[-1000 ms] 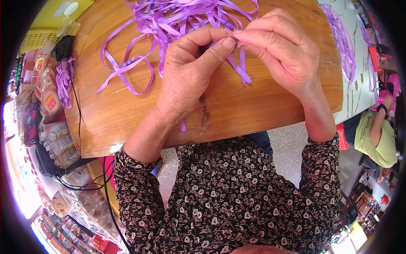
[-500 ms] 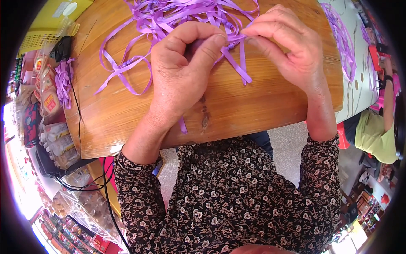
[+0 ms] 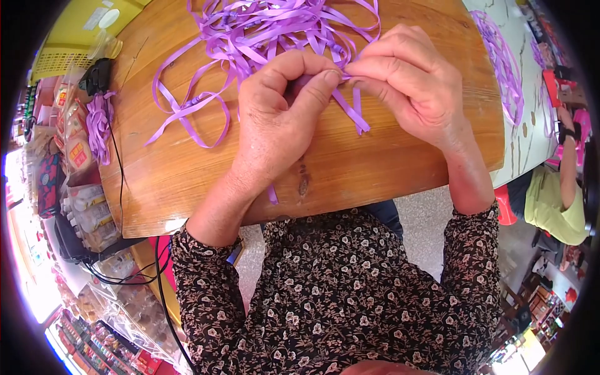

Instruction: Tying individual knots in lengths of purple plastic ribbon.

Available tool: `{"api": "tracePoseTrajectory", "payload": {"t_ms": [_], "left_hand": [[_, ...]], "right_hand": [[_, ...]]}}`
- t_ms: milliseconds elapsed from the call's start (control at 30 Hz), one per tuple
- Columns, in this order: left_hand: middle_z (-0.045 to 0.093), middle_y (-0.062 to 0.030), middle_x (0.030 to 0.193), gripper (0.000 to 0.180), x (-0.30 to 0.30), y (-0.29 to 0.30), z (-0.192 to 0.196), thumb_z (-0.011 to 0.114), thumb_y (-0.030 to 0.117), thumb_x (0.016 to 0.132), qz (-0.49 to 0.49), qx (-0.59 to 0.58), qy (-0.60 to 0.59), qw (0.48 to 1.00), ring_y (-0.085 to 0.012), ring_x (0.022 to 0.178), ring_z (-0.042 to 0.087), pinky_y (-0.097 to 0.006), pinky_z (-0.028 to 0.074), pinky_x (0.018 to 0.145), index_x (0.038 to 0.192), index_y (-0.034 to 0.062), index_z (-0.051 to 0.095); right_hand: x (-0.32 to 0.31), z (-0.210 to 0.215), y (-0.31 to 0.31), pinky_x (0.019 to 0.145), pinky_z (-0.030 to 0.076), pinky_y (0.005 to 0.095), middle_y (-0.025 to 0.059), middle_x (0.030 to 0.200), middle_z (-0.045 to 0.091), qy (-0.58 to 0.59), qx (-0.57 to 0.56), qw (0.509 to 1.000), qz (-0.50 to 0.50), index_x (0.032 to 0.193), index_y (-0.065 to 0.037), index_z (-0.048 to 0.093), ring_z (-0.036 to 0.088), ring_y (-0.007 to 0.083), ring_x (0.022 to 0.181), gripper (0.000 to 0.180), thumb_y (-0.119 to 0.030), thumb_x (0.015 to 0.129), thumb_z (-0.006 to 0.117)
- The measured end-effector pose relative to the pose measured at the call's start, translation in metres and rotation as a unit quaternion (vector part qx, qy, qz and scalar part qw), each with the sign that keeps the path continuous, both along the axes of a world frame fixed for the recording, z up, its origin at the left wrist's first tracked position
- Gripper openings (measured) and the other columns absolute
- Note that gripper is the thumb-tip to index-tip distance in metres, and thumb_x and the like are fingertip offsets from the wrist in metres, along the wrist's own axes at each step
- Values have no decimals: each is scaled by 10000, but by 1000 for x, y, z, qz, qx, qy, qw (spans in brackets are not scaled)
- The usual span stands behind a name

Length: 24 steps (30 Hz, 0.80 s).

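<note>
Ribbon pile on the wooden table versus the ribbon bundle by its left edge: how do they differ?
The ribbon pile sprawls in loose, tangled loops; the ribbon bundle is gathered narrow and compact. The ribbon pile looks much larger; the ribbon bundle, smaller. Both are purple.

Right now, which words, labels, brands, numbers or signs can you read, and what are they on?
None is clear enough to quote.
Red mark on the wrapped packet, left: too small and blurred.
White label on the yellow container, upper left: too small.
Purple ribbon: no writing that I can make out.
</note>
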State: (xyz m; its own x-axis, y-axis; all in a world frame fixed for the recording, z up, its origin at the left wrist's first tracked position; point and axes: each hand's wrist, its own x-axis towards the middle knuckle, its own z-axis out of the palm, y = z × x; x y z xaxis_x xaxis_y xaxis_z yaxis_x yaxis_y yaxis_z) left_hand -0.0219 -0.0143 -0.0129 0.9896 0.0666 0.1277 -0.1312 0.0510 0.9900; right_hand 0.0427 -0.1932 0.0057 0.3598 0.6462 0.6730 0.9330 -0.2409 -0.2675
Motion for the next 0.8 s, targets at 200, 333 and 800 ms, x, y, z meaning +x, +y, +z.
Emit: {"api": "tracePoseTrajectory", "payload": {"t_ms": [200,333,800], "left_hand": [[552,30,715,6,1,3,4,607,-12,830,6,18,-37,999,-19,632,491,-164,412,555,827,-15,612],[533,32,706,16,0,8,7,601,-16,833,10,25,-66,997,-21,601,472,-172,391,513,818,-16,606],[575,4,744,94,-9,-4,49,576,84,885,-141,-337,-17,931,-35,611,458,-188,352,517,917,2,609]], "right_hand": [[1,1,-3,619,407,304,59,757,590,-56,-14,998,-27,801,-15,626,535,218,672,193,-32,632,717],[1,2,0,610,403,299,63,732,574,-69,3,997,-25,797,-5,621,519,215,664,165,-10,654,704],[-13,-20,24,937,404,343,90,1158,568,425,98,896,83,1162,-41,544,528,193,1081,518,-101,695,759]]}}
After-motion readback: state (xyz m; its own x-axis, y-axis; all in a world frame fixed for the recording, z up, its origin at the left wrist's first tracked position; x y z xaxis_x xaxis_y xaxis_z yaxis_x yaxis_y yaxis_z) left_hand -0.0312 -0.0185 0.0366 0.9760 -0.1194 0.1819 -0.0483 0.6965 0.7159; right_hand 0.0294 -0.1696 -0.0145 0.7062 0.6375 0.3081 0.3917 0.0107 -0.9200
